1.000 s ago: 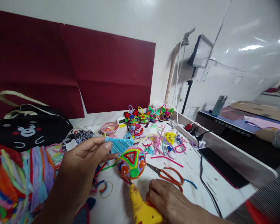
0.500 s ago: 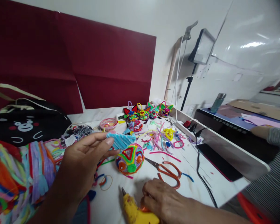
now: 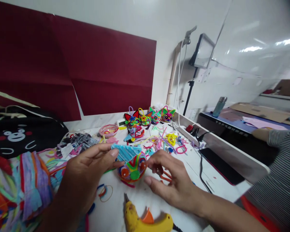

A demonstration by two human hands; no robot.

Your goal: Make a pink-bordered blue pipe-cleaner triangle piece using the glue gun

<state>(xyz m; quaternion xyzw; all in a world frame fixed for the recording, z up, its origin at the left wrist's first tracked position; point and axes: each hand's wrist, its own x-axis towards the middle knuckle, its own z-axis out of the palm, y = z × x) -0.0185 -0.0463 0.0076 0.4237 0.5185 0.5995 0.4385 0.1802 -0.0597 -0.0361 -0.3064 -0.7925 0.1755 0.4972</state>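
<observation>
Between thumb and fingers, my left hand (image 3: 87, 174) pinches a light blue ribbed triangle (image 3: 126, 152). Just below that triangle sits a round multicoloured piece (image 3: 132, 170) with orange eyes and a green nose. My right hand (image 3: 171, 180) is at the right of the round piece, its thumb and fingers apart and holding nothing visible; its fingertips come close to the piece's right side. Behind this hand, orange-handled scissors (image 3: 166, 175) are mostly hidden. A yellow glue gun (image 3: 147, 222) with an orange trigger lies on the table in front.
Finished colourful animal heads (image 3: 145, 119) stand along the wall. Pipe cleaner bits (image 3: 171, 139) are scattered before them. Bundled strips (image 3: 36, 183) and a black bag (image 3: 21, 132) are at left. A phone (image 3: 222, 166) and cable (image 3: 201, 174) lie right; another person's sleeve (image 3: 277, 138) shows beyond.
My right hand has let go of the glue gun and moved up beside the round piece, opening its fingers. My left hand still holds the blue triangle. The view has shifted slightly.
</observation>
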